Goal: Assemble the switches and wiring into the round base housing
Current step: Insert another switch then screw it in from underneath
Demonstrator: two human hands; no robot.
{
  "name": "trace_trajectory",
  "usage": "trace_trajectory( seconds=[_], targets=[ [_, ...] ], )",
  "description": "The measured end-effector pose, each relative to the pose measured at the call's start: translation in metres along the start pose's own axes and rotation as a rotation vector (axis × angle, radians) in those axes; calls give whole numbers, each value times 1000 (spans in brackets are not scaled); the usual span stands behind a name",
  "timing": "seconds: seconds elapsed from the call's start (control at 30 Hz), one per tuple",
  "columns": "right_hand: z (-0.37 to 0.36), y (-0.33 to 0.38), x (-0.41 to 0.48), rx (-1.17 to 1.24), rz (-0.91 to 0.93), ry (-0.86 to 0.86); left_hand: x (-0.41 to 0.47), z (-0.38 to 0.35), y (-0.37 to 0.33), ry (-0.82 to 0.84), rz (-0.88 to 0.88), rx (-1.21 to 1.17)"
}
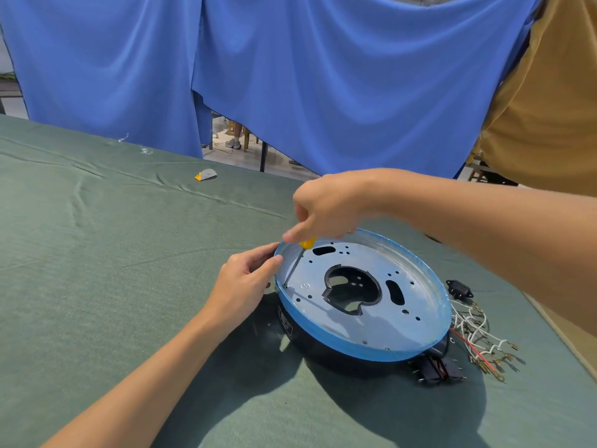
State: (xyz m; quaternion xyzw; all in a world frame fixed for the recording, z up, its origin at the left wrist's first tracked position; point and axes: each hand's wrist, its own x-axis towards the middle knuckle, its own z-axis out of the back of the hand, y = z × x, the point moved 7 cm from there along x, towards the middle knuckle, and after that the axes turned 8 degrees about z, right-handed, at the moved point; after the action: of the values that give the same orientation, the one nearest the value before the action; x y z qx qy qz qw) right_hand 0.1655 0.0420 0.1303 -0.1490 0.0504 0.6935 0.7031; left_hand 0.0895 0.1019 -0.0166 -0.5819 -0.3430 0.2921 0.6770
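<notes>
Nearest, low on the right of the green table cloth (97, 286): black switches (436, 371), metal pins outward, pressed against the near-right wall of the round base housing (323, 354). Just beyond them, a loose tangle of wires (478, 334), mostly white with a red one, brass terminals at the ends, spread on the cloth beside the housing and not inside it. Housing itself flat on the cloth right of centre, black wall, blue film round the rim, open side up, with a grey metal plate (371, 324) inside full of small holes, two oblong slots and a large irregular cut-out in the middle. At its left rim, left hand (245, 282), arm in from the lower left, fingers and thumb curled against the edge, gripping the rim. Close by, screwdriver (306, 243) with yellow handle, thin shaft slanting down and left, tip on the plate near the left edge, beside the left thumb. Above it, right hand (326, 205), arm in from the right, fingers bent downward and pinched round the yellow handle. Past the housing's right side, a black socket part (458, 288) alone on the cloth. Farther back, a small yellow-and-grey piece (205, 174), then scraps of clear plastic (122, 137). Behind the table, hanging blue cloth (323, 76), tan cloth (549, 108) at the right.
</notes>
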Motion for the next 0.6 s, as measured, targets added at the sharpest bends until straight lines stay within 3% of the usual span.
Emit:
trace_trajectory(
  seconds=[0.17,0.3,0.43,0.6],
  targets=[
    [9,14,-7,-6,142,-63,1,0,1,-6,1,-1],
    [6,18,6,-19,84,-106,1,1,1,-12,5,2],
    [4,11,9,56,6,-24,-3,1,-2,-22,14,9],
    [8,14,-2,-7,68,34,-4,1,-3,-22,18,17]
  ],
)
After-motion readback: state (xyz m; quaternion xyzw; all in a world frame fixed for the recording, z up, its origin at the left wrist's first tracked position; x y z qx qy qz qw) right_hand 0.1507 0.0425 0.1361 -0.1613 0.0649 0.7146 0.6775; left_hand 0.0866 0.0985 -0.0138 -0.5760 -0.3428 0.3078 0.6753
